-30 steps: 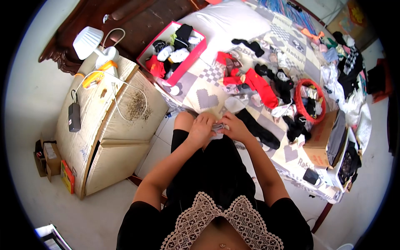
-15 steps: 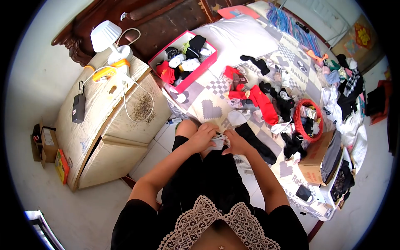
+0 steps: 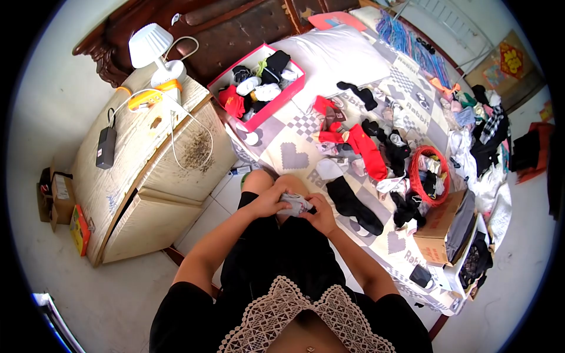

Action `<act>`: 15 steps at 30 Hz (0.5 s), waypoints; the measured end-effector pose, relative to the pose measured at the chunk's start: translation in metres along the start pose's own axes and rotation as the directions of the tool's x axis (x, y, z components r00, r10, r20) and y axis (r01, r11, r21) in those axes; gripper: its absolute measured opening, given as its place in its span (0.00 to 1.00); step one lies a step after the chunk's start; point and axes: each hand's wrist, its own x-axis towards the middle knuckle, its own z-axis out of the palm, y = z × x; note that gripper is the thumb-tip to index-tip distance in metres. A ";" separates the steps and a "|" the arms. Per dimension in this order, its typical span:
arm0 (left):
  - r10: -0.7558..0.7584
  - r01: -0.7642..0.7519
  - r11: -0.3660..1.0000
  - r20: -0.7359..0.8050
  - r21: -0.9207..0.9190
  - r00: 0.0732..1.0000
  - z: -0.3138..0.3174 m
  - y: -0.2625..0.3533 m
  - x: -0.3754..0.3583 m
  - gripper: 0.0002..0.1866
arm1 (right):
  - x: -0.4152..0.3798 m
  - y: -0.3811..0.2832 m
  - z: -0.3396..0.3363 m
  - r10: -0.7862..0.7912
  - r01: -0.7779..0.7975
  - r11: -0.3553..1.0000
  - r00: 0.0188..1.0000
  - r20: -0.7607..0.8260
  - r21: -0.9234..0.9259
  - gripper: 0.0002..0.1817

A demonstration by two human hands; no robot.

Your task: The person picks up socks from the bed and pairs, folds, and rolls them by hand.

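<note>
Over my lap, a small light grey sock (image 3: pixel 295 204), bunched up, is held between both hands. My left hand (image 3: pixel 270 201) grips it from the left with the fingers curled behind it. On the other side, my right hand (image 3: pixel 321 214) pinches its right end, where a dark patch shows. Part of the sock is hidden by my fingers. To the right of my hands a long black sock (image 3: pixel 354 206) lies flat on the bed, with a whitish sock (image 3: pixel 331 169) just above it.
A pink-rimmed box (image 3: pixel 275 105) of rolled socks sits near the pillow (image 3: pixel 332 56). Red socks (image 3: pixel 366 152), a red basket (image 3: pixel 429 197), a cardboard box (image 3: pixel 434 238) and piled clothes (image 3: pixel 479 138) cover the bed's right. At left stands a nightstand (image 3: pixel 194 176) with a lamp (image 3: pixel 150 47).
My hands have shifted slightly left and down with the sock, and more of its grey fabric shows between them. The whole view has moved a little.
</note>
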 end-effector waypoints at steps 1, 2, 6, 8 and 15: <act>0.000 0.000 1.000 -0.001 -0.001 1.000 0.002 -0.001 0.001 0.21 | -0.001 0.001 0.003 0.215 -0.215 0.962 0.976 0.022 0.171 0.21; -0.083 0.082 0.991 -0.012 -0.105 0.996 0.004 -0.002 0.002 0.20 | -0.001 0.002 0.005 0.412 -0.415 0.850 0.908 0.081 0.326 0.21; -0.285 0.279 0.911 0.026 -0.303 0.958 0.004 -0.011 0.012 0.18 | 0.005 0.002 0.016 0.490 -0.435 0.803 0.871 -0.036 0.407 0.16; -0.362 0.356 0.781 0.092 -0.513 0.928 0.013 -0.007 0.011 0.18 | 0.012 -0.005 0.014 0.572 -0.390 0.675 0.813 -0.111 0.626 0.10; -0.348 0.209 0.744 -0.101 -0.635 0.932 0.045 0.055 0.015 0.21 | 0.037 -0.011 0.001 0.751 -0.287 0.405 0.646 -0.137 0.868 0.09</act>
